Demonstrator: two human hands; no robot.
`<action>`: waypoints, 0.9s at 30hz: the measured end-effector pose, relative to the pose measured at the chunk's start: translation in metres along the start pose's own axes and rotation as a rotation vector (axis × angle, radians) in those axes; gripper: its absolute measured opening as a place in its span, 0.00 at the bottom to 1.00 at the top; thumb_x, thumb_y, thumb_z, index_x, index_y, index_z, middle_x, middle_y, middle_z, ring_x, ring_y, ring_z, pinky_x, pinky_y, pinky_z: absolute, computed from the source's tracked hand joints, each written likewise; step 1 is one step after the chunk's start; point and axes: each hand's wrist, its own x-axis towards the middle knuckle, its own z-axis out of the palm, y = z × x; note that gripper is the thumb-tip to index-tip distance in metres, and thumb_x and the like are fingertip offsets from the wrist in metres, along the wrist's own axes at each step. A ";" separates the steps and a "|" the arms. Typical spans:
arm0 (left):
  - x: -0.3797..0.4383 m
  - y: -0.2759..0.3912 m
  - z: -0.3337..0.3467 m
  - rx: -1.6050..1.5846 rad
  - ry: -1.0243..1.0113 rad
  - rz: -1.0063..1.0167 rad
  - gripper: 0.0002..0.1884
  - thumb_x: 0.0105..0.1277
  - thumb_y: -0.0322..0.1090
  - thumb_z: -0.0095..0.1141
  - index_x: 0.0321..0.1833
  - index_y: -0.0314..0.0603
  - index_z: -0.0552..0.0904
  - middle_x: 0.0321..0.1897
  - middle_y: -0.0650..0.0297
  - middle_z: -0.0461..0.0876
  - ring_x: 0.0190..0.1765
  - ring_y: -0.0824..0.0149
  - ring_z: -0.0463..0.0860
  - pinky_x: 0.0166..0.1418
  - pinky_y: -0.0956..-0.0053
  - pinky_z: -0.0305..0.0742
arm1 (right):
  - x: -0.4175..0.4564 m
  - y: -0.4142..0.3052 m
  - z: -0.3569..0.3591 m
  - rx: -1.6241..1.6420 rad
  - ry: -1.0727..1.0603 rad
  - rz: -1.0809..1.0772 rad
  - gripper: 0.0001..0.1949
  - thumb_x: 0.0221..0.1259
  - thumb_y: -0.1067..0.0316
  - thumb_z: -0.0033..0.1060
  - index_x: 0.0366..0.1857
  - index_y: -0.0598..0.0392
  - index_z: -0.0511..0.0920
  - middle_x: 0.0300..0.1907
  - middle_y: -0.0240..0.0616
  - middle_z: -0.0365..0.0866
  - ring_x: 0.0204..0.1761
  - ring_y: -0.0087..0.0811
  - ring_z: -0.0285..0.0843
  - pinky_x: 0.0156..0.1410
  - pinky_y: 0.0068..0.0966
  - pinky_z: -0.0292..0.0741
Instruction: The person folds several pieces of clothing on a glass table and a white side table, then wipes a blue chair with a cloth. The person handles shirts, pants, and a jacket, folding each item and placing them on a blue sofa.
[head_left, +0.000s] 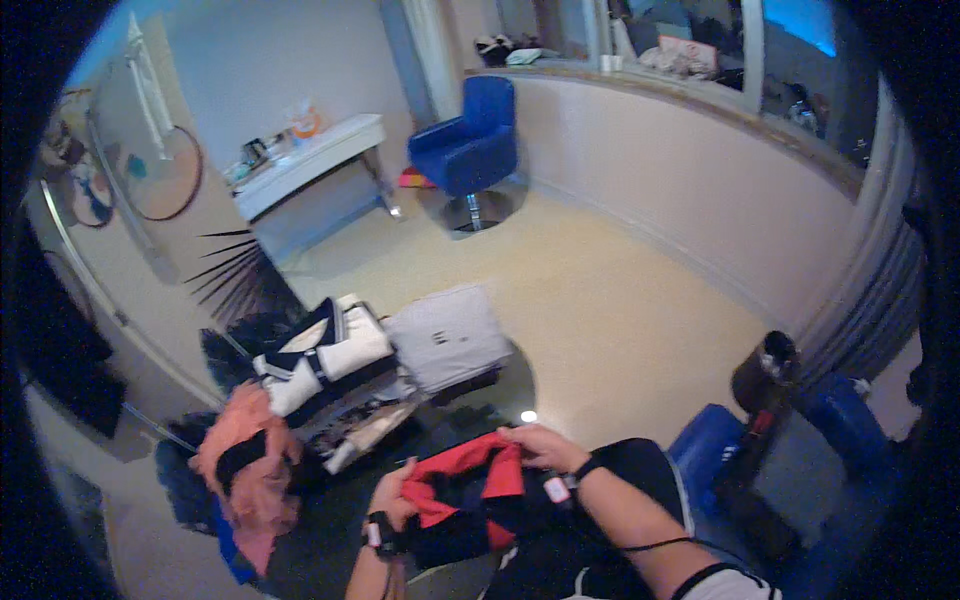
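Note:
A dark garment with a red collar (504, 477) is stretched between my two hands just in front of my body. My left hand (391, 493) grips its left side, and my right hand (551, 448) grips the upper right part of the collar. A small white tag (556, 489) shows beside the collar, under my right wrist. Ahead and to the left, a stack of folded clothes with a black-and-white garment (352, 349) on top sits against a folded pale grey garment (450, 337). Closer to my left lies a crumpled salmon-pink cloth (247, 457).
Under the clothes is a dark round-edged surface (521, 390). A blue swivel chair (472, 142) and a white console table (315, 161) stand across the room. On the right are a dark cylindrical container (765, 371) and blue items (709, 442). Garments hang along the left rail (82, 262).

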 end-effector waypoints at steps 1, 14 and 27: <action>0.002 0.000 -0.003 -0.010 0.119 0.044 0.15 0.75 0.50 0.57 0.45 0.44 0.82 0.32 0.62 0.86 0.31 0.60 0.83 0.37 0.60 0.78 | -0.002 0.004 -0.008 -0.332 -0.088 -0.102 0.26 0.69 0.55 0.64 0.64 0.61 0.77 0.53 0.50 0.85 0.51 0.40 0.84 0.54 0.34 0.80; 0.001 -0.022 -0.044 1.706 0.854 1.020 0.28 0.59 0.44 0.73 0.58 0.36 0.80 0.58 0.50 0.76 0.62 0.48 0.76 0.67 0.56 0.71 | -0.002 0.035 0.017 -0.664 0.530 0.196 0.27 0.60 0.62 0.70 0.61 0.63 0.75 0.49 0.55 0.84 0.52 0.51 0.83 0.60 0.44 0.79; -0.007 -0.062 -0.098 0.747 0.356 0.579 0.21 0.72 0.43 0.62 0.51 0.24 0.83 0.47 0.47 0.87 0.44 0.56 0.86 0.50 0.62 0.80 | -0.037 0.075 0.058 -0.247 0.452 0.430 0.26 0.70 0.42 0.58 0.47 0.61 0.83 0.41 0.58 0.87 0.45 0.56 0.85 0.52 0.46 0.79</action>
